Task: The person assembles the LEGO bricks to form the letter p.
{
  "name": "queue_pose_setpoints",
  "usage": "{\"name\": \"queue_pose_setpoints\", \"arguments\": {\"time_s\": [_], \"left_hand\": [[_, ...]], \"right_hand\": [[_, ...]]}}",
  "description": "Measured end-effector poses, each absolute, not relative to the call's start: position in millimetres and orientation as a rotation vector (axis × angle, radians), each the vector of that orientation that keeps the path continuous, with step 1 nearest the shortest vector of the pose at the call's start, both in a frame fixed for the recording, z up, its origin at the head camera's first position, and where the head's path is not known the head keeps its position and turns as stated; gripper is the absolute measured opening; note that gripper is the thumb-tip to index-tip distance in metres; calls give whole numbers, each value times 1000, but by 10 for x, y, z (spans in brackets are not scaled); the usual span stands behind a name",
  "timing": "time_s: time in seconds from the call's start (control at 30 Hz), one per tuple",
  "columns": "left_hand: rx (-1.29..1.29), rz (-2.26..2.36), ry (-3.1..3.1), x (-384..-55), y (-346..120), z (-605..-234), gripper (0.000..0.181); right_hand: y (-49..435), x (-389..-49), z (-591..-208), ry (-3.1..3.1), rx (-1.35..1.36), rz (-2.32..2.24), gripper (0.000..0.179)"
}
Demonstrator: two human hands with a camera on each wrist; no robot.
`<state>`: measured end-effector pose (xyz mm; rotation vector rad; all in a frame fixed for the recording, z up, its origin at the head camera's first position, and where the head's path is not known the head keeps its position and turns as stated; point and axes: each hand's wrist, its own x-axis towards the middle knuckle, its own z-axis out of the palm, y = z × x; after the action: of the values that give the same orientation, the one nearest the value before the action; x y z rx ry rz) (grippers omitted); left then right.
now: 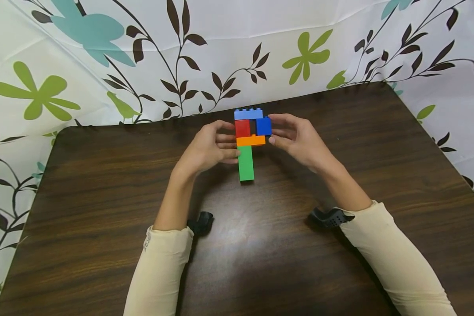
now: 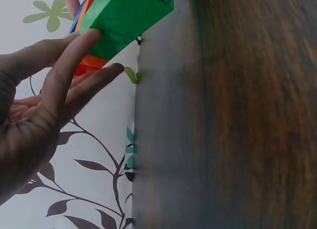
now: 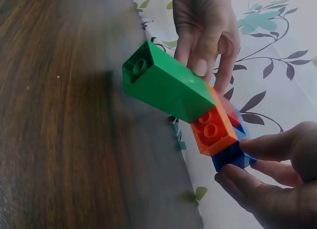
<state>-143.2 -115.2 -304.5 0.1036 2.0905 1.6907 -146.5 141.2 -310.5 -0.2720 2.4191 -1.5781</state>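
A structure of toy building bricks stands between my hands, held up over the table. In the head view its light blue brick (image 1: 248, 114) lies across the top, above a red brick (image 1: 242, 128) and a dark blue brick (image 1: 263, 126) with a gap between them. Below those is an orange brick (image 1: 250, 141), and a long green brick (image 1: 246, 163) hangs down from its left part. My left hand (image 1: 207, 147) holds the structure from the left, thumb against the green brick and fingers by the red one. My right hand (image 1: 300, 138) pinches the dark blue brick by its right side.
Dark wood-grain table (image 1: 102, 210) spreads beneath both arms. A white cloth with leaf and bird prints (image 1: 237, 48) hangs behind its far edge. Black wrist devices (image 1: 201, 223) sit at the cuffs of the cream sleeves.
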Motion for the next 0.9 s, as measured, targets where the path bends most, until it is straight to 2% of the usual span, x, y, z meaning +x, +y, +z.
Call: {"name": "queue_pose_setpoints", "arguments": {"time_s": [0.57, 0.9], "left_hand": [[35, 1570, 2066, -1434, -1094, -3133, 76], [10, 1506, 2159, -1442, -1055, -3204, 72]], "right_hand": [[1433, -1483, -3232, 2249, -321, -1417, 80], [1440, -1488, -3312, 2159, -373, -1387, 80]]}}
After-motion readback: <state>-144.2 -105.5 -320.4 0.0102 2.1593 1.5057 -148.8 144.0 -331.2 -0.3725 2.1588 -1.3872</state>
